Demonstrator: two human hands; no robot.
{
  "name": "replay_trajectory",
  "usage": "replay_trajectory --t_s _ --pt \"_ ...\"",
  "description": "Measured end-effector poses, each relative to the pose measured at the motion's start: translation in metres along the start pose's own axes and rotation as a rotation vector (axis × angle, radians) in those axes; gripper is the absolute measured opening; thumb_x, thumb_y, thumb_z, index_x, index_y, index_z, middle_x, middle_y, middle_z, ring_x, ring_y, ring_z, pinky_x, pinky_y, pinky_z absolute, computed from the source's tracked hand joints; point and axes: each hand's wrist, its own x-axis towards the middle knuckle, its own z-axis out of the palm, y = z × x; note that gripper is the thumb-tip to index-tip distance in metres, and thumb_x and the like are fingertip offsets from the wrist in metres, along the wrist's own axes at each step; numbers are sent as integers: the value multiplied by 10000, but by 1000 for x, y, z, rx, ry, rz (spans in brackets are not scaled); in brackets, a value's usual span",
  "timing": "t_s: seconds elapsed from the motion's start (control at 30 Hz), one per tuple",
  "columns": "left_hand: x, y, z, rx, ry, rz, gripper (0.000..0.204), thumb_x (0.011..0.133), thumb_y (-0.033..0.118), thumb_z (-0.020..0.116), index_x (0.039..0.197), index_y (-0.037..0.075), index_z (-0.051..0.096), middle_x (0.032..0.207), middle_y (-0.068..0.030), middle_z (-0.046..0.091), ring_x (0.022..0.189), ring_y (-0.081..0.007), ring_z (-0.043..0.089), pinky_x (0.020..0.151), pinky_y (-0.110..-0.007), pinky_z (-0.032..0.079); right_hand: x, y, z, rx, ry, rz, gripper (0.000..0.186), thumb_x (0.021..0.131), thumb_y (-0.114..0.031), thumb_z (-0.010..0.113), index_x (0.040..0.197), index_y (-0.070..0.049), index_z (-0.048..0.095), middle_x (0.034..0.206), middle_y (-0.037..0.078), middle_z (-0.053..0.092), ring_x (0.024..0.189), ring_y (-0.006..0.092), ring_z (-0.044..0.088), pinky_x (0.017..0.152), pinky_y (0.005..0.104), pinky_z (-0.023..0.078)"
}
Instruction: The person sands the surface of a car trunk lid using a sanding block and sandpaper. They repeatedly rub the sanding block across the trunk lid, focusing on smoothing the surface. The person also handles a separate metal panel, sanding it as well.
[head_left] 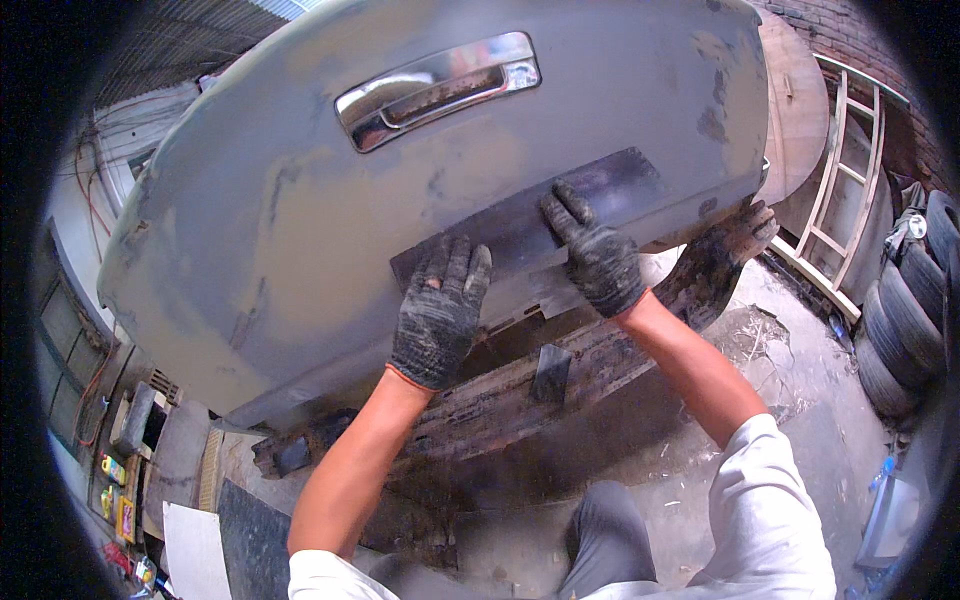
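Left hand (437, 320): black-gloved, fingers laid flat and close together on the left part of a dark sheet (515, 228)
Right hand (603, 258): also gloved, two fingers stretched side by side on the sheet; cannot tell how the others lie
Sheet: slanting across the lower part of a grey panel (320, 200), under both hands
Handle (440, 90): shiny, on the panel above the sheet
Beam (480, 410): dark, worn, below the panel
Tyres (895, 335): at far right
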Motion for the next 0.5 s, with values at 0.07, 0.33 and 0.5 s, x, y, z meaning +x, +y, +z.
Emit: replay_trajectory --t_s 0.07,0.33,0.5 --pt "7 -7 -16 10 43 19 571 783 100 533 1345 13 479 1358 -212 492 1288 -361 453 1068 -462 368 9 1 -9 50 22 3 735 679 35 572 1375 -186 488 1448 94 425 874 322 672 681 393 554" --pt "62 -56 -32 31 193 49 504 779 39 518 1283 16 533 1298 -197 541 1237 -347 495 1051 -447 388 68 1 -15 65 270 1 734 652 29 568 1348 -199 522 1422 89 456 909 307 664 690 380 552" --pt "57 -47 -13 82 207 3 500 786 58 525 1284 11 533 1317 -203 526 1261 -353 477 1068 -456 372 65 4 -4 -4 225 7 733 681 32 543 1374 -205 496 1448 79 426 779 311 671 618 384 541"
